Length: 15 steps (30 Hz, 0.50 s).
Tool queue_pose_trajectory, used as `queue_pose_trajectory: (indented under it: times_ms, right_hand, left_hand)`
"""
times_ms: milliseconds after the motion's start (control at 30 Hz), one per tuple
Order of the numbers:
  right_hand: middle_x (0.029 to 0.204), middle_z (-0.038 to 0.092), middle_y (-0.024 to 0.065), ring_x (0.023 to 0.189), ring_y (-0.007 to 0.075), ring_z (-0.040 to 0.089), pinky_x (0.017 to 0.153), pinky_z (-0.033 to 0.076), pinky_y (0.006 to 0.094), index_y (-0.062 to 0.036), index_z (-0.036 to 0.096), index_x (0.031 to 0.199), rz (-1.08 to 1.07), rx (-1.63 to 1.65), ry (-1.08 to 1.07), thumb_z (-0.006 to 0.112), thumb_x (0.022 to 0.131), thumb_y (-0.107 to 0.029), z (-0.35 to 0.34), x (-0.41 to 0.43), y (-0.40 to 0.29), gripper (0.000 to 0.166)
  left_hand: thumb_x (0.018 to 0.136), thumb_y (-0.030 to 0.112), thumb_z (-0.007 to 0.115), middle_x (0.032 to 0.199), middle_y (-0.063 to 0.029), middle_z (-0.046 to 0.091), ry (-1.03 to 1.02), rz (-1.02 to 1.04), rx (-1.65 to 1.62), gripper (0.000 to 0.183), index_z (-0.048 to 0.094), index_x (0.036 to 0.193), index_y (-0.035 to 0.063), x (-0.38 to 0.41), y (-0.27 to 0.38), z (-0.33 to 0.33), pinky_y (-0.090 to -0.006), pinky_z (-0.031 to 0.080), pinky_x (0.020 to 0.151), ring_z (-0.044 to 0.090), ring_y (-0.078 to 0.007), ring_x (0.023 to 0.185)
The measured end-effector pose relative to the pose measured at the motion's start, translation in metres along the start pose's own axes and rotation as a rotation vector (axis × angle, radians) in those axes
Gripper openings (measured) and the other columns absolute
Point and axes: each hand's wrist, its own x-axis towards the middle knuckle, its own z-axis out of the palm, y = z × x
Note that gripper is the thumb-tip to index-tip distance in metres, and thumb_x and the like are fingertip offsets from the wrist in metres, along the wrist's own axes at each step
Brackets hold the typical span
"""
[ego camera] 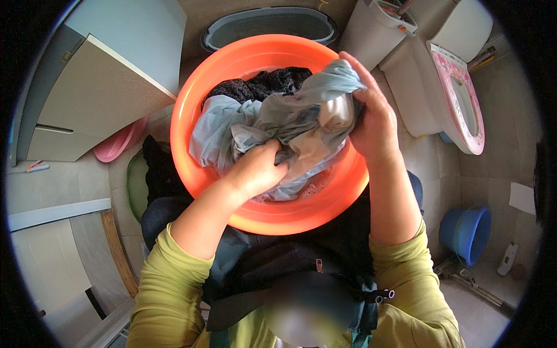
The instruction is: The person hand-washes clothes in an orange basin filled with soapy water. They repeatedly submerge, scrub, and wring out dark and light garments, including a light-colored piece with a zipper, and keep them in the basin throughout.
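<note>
A large orange plastic basin stands before me with wet laundry and a little sudsy water in it. Across its middle spreads a thin light blue-grey garment. My right hand lifts one bunched end of this cloth at the basin's right rim, the fabric between thumb and fingers. Lower down, my left hand grips a fold of the same garment, fingers partly hidden in the cloth. Black lacy fabric lies behind it against the far side of the basin.
A grey oval tub is beyond the basin. Right are a waste bin, a toilet and a blue bucket. Left are a cabinet, a pink basin and a green basin with black cloth.
</note>
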Motion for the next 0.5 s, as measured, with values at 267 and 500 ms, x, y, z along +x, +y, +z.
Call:
queue_pose_trajectory:
  times_ms: [267, 500]
  right_hand:
    - [0.102, 0.061, 0.0086, 0.093, 0.0182, 0.058, 0.081, 0.045, 0.0292, -0.0038, 0.062, 0.110, 0.339, -0.555, -0.775, 0.049, 0.072, 0.004, 0.002, -0.025, 0.008, 0.041]
    - [0.098, 0.064, 0.0143, 0.088, 0.0197, 0.060, 0.076, 0.048, 0.0317, -0.0022, 0.069, 0.084, 0.615, -1.097, -0.423, 0.052, 0.075, -0.009, -0.016, -0.016, 0.027, 0.020]
  left_hand:
    - [0.096, 0.042, 0.033, 0.114, -0.0146, 0.057, 0.080, -0.172, -1.544, 0.051, 0.047, 0.124, 0.0023, 0.012, 0.025, -0.031, -0.0363, 0.048, 0.084, 0.059, -0.0229, 0.096]
    - [0.092, 0.043, 0.045, 0.108, -0.0180, 0.059, -0.114, 0.042, -1.590, 0.051, 0.045, 0.123, 0.0017, 0.012, 0.028, -0.043, -0.0311, 0.049, 0.065, 0.061, -0.0209, 0.074]
